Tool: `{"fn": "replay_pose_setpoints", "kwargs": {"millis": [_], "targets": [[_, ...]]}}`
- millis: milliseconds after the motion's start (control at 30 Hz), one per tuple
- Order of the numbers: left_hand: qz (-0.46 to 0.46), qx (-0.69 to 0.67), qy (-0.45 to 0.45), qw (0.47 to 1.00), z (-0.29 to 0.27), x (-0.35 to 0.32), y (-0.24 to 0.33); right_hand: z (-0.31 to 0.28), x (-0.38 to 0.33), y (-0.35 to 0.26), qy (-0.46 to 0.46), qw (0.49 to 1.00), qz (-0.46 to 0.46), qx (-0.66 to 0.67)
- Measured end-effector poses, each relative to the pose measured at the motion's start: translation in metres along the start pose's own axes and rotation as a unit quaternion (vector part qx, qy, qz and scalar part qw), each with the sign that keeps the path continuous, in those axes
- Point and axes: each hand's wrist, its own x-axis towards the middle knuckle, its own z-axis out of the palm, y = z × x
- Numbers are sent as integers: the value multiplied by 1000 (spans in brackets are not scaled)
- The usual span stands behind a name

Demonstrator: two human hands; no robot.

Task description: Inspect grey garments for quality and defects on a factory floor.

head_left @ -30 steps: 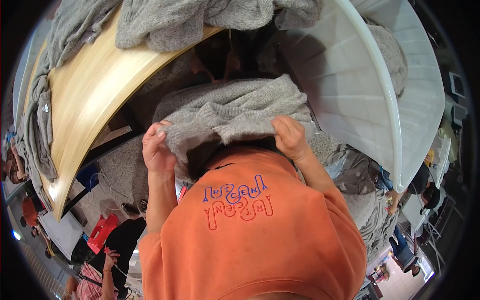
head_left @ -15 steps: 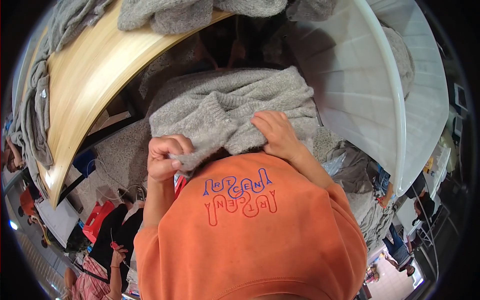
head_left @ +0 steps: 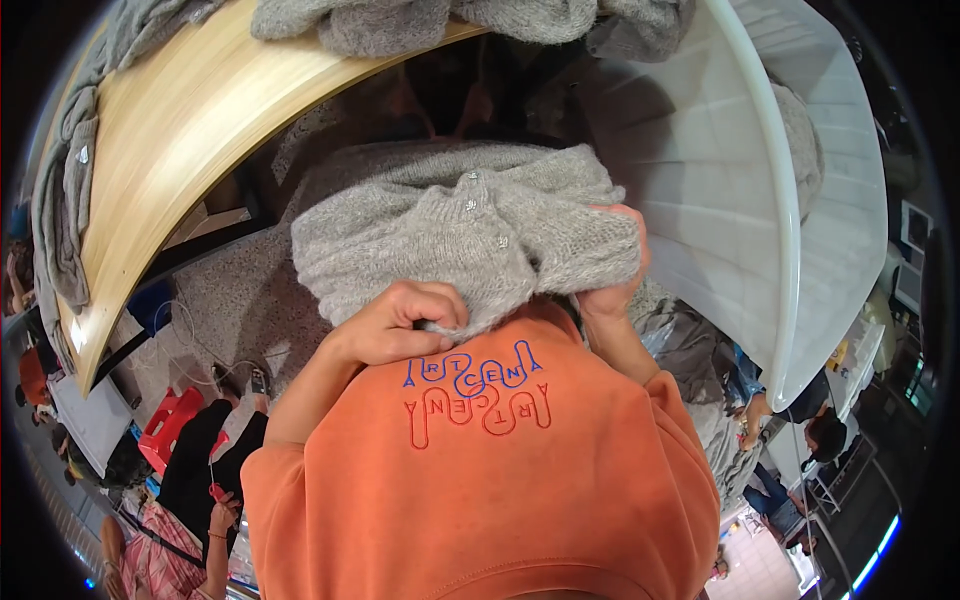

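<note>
A fuzzy grey knit cardigan (head_left: 400, 240) lies bunched in front of my body, with several small shiny buttons (head_left: 472, 205) along its front band. My left hand (head_left: 405, 318) is closed on its near edge, the fabric pinched between thumb and curled fingers. At the right end of the knit, my right hand (head_left: 622, 275) grips the edge; most of its fingers are hidden by the fabric. What supports the cardigan from below is hidden.
A light wooden table (head_left: 190, 110) curves along the left and far side, with grey knit pieces (head_left: 385, 25) on it. To the right stands a large whitish plastic bin (head_left: 785, 220). A red stool (head_left: 168, 425) and another person (head_left: 190, 500) are at lower left.
My right hand has moved from the cardigan's front to its right edge and gripped it. The left hand has shifted right, and the front now lies flatter, showing more buttons.
</note>
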Motion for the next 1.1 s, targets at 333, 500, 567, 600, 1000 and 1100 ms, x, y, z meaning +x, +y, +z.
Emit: {"fn": "replay_pose_setpoints", "kwargs": {"millis": [333,500,567,600,1000,1100], "targets": [[-24,13,-22,999,5,10,-6,14,3,-9,-11,950,160,267],[-31,12,-23,999,6,11,-6,16,1,-14,-8,923,219,317],[-33,19,-25,999,7,12,-7,11,3,-3,-12,942,210,263],[-31,25,-26,999,7,12,-8,6,4,4,-14,950,209,233],[-25,67,-48,996,8,19,-16,-63,7,31,-479,820,200,-240],[-14,75,-53,996,9,19,-16,-52,15,27,-493,824,244,-136]]}}
